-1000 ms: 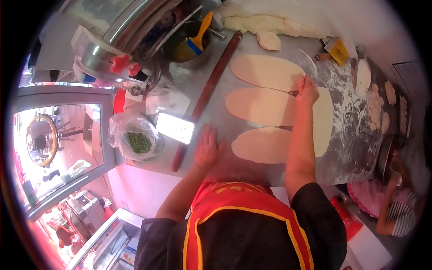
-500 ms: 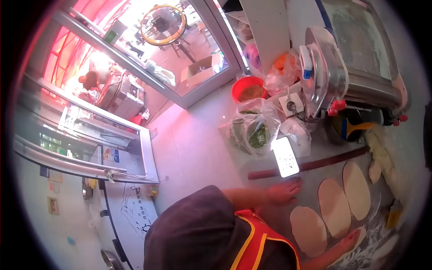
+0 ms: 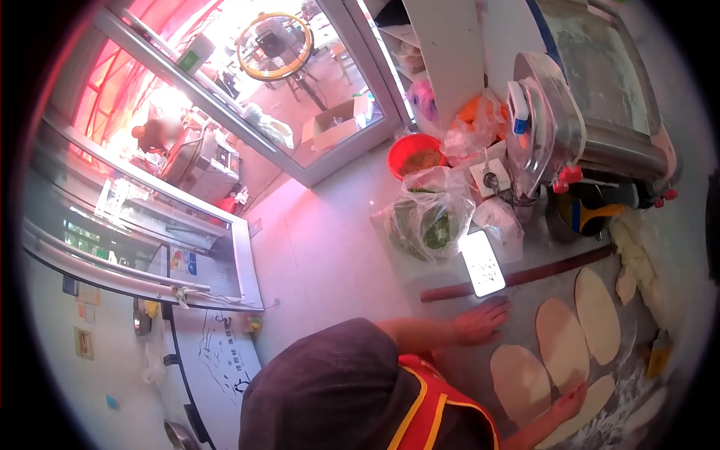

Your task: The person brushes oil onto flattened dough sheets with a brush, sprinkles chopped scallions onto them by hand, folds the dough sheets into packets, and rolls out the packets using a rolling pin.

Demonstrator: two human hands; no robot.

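My left hand lies on the grey worktop just below a phone with a bright white screen, fingers stretched out and holding nothing. Reaching in from the bottom, my right hand is at the lower end of the middle flat oval dough sheet, fingers extended. Beside it are a left dough sheet, a far dough sheet and a partly covered lower dough sheet. Whether my right fingertips press the dough or hover over it is unclear.
A long dark red rolling pin lies behind the sheets. Beyond are bagged greens, a red bowl, a socket block and a metal roller machine. A dough lump and a brush lie at right.
My right hand has drawn back leftward from the lower dough sheet, leaving more of it visible. The view has shifted slightly; my left hand stays near the phone.
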